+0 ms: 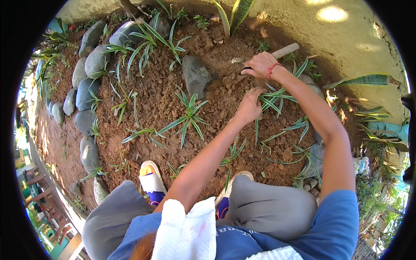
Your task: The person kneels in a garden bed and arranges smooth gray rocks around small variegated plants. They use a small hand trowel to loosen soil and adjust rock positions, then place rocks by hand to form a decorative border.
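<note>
My right hand [261,65], with a red cord bracelet at the wrist, grips a hand tool by the lower part of its pale wooden handle [286,50]. The handle points up and right towards the wall. Most of the tool's metal end is hidden by my hand and the soil, so its kind is unclear. Just below, my left hand [249,106] is closed around the base of a spider plant [276,97] with green-and-white leaves. Its leaves spread to the right from my fingers, under my right forearm. Loose brown soil [224,94] lies around both hands.
A jagged grey rock [196,76] sits left of my hands. Several spider plants, one at the centre [190,117], dot the bed. Rounded stones [87,94] edge its left side. A yellowish wall [325,42] and snake plants [239,16] stand behind. My sandalled feet [152,178] rest on the soil.
</note>
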A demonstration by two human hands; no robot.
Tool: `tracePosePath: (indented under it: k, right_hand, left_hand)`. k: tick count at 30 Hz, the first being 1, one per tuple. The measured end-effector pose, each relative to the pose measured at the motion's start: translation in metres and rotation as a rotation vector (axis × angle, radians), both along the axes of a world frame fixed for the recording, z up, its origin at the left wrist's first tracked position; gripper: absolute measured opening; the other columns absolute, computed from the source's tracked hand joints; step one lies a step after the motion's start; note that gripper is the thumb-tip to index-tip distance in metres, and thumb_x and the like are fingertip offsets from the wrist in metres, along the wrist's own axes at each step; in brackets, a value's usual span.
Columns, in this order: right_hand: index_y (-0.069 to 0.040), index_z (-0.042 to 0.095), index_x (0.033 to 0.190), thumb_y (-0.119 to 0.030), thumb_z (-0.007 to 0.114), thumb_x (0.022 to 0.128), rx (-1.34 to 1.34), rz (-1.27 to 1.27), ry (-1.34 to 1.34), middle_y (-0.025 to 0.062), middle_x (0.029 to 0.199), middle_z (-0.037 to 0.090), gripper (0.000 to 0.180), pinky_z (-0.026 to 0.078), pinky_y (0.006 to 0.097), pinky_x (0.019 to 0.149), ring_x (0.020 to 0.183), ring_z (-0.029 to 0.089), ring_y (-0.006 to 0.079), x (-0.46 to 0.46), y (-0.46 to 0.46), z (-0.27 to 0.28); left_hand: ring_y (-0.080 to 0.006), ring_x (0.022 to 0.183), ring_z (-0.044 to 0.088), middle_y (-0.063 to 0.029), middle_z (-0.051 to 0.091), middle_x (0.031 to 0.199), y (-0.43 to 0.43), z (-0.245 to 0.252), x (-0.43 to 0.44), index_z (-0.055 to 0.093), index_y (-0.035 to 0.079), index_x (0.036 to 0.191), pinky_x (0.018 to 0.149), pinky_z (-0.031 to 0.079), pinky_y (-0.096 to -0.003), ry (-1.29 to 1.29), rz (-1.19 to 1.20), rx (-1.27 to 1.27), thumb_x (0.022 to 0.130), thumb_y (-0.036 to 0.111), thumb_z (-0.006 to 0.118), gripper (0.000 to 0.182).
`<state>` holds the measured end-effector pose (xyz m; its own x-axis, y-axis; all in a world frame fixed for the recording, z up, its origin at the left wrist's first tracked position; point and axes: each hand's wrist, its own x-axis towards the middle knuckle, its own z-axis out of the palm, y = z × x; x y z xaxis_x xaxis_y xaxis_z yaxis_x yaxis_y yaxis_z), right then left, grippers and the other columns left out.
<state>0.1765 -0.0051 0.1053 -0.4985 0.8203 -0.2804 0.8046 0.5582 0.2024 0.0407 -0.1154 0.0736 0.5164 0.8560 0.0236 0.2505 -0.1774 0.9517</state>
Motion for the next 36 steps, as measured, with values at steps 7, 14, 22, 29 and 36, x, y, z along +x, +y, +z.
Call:
tracePosePath:
  k: [7, 14, 22, 29, 36]
  right_hand:
    - [-0.013, 0.068, 0.082, -0.051, 0.046, 0.087, -0.128, -0.067, 0.003, 0.0098, 0.069, 0.065, 0.044, 0.050, 0.0375, 0.059, 0.066, 0.064, 0.0270, -0.031, -0.004, 0.009]
    - [-0.014, 0.068, 0.082, -0.049, 0.045, 0.088, 0.017, -0.301, 0.015, 0.0067, 0.072, 0.066, 0.042, 0.051, 0.0363, 0.060, 0.070, 0.065, 0.0238, 0.011, 0.007, 0.034]
    - [-0.013, 0.069, 0.092, -0.050, 0.046, 0.087, 0.095, -0.199, -0.091, 0.0093, 0.070, 0.066, 0.043, 0.051, 0.0386, 0.060, 0.068, 0.064, 0.0278, 0.059, 0.002, 0.022]
    - [-0.014, 0.068, 0.091, -0.050, 0.045, 0.088, 0.281, -0.581, 0.064, 0.0107, 0.077, 0.067, 0.043, 0.052, 0.0404, 0.064, 0.073, 0.065, 0.0283, 0.072, -0.041, 0.064]
    - [-0.015, 0.068, 0.090, -0.049, 0.046, 0.088, 0.273, -0.668, 0.035, 0.0116, 0.077, 0.067, 0.041, 0.052, 0.0402, 0.065, 0.073, 0.065, 0.0283, 0.089, -0.060, 0.054]
  left_hand:
    - [-0.0229, 0.112, 0.054, -0.0172, 0.055, 0.121, 0.054, 0.032, -0.061, 0.055, 0.005, 0.117, 0.093, 0.046, -0.0331, -0.014, 0.330, -0.390, 0.079, -0.006, 0.038, 0.043]
    - [-0.0387, 0.116, 0.046, -0.0271, 0.045, 0.127, 0.099, -0.019, -0.055, 0.026, 0.002, 0.137, 0.094, 0.042, -0.0389, 0.616, -0.015, 0.051, 0.080, 0.002, 0.046, 0.060]
    - [-0.0340, 0.125, 0.033, -0.0182, 0.035, 0.134, 0.073, -0.035, -0.042, 0.031, 0.015, 0.137, 0.102, 0.033, -0.0437, 0.793, -0.244, 0.191, 0.080, 0.027, 0.062, 0.067]
    - [-0.0345, 0.110, 0.039, -0.0168, 0.043, 0.116, 0.052, -0.046, -0.011, 0.053, 0.009, 0.118, 0.094, 0.034, -0.0475, 0.570, -0.051, 0.279, 0.064, 0.040, 0.077, 0.067]
    - [-0.0312, 0.110, 0.039, -0.0100, 0.043, 0.120, 0.046, -0.074, -0.006, 0.057, 0.010, 0.116, 0.095, 0.035, -0.0439, 0.467, 0.069, 0.297, 0.071, 0.020, 0.073, 0.049]
